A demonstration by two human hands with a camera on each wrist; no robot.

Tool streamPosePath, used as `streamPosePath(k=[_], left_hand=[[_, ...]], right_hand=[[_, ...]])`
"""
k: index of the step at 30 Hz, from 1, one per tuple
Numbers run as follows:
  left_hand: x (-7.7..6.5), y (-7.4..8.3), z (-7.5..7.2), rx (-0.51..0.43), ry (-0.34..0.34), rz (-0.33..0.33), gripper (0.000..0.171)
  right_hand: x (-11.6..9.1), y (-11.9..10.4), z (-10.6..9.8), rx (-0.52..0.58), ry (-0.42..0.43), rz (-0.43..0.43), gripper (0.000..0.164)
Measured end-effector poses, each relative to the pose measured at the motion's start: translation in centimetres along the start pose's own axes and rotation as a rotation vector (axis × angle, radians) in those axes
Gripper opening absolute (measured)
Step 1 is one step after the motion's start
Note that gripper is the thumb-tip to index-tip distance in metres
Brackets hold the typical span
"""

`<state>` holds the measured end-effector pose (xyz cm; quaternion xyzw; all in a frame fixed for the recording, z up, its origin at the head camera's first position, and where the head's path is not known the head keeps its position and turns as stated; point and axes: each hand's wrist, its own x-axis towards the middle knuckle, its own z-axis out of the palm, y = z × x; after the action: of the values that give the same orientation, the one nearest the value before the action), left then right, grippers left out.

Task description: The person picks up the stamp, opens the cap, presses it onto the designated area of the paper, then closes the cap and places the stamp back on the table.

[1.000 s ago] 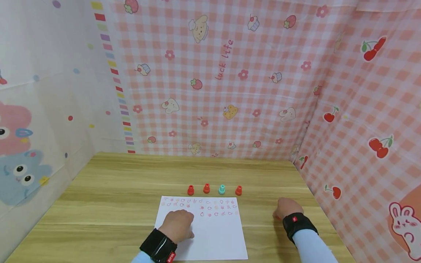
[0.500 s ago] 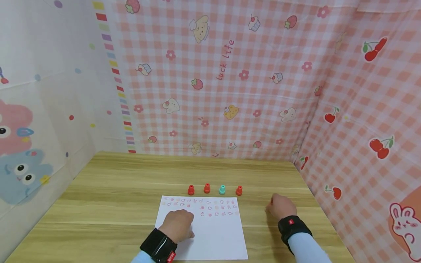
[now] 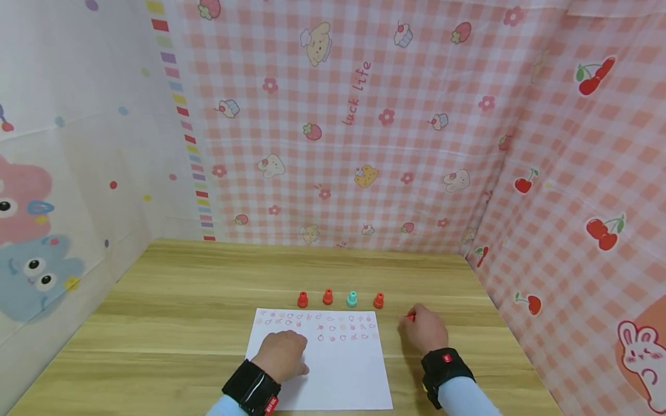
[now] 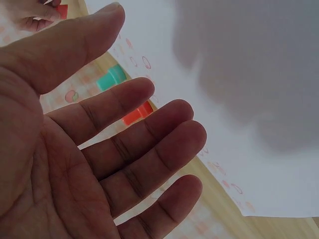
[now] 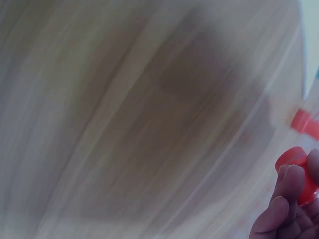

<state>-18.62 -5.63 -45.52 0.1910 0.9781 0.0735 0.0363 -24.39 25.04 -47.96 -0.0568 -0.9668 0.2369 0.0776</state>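
Observation:
My right hand (image 3: 425, 329) pinches a small red stamp (image 5: 292, 157), just right of a sheet of white paper (image 3: 346, 378). Most of that stamp is covered by the fingers in the head view. Over the paper's left part hovers my left hand (image 3: 281, 355), and the left wrist view shows its fingers (image 4: 169, 149) loosely extended with nothing in them. Rows of small red and pale printed marks (image 3: 342, 327) run along the paper's upper part.
Behind the paper's far edge, a row of stamps stands upright on the wooden table (image 3: 171, 323): red ones (image 3: 303, 299) and a turquoise one (image 3: 352, 299). A pink checked cloth (image 3: 338, 144) hangs behind, with further cloth walls at both sides.
My right hand has moved left and slightly away from me with the red stamp, nearer the row of stamps and the paper. My left hand has stayed in place.

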Motion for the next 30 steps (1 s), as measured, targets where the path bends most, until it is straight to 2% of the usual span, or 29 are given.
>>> streamPosePath(k=[9, 16, 24, 30], left_hand=[[0.2, 0.0, 0.1, -0.001, 0.003, -0.008, 0.030], [0.4, -0.1, 0.2, -0.013, 0.006, -0.001, 0.029], [0.5, -0.1, 0.5, -0.021, 0.032, 0.012, 0.030], [0.6, -0.1, 0.5, -0.034, 0.051, 0.024, 0.030]], right_hand=[[-0.8, -2.8, 1.6, 0.197, -0.037, 0.113, 0.025], [-1.7, -4.6, 2.7, 0.270, -0.053, 0.134, 0.023], [-2.7, -6.5, 3.4, 0.364, -0.112, 0.173, 0.026], [-3.1, -7.2, 3.7, 0.422, -0.136, 0.177, 0.020]])
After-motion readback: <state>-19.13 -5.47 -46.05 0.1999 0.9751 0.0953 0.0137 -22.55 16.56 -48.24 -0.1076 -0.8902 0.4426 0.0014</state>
